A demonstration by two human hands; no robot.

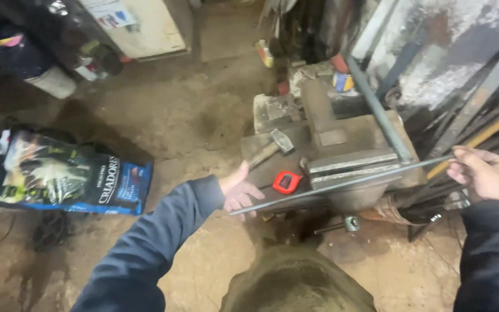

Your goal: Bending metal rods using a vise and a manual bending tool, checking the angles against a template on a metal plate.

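The thin rod (342,186) is dull grey, like the vise (347,164) under it. The tape measure (287,182) is bright red with a black face. The hammer (270,148) has a grey head and pale wooden handle. Both sleeves are dark navy. The bag (70,179) is blue with green and white patches. The floor (168,115) is muddy brown.
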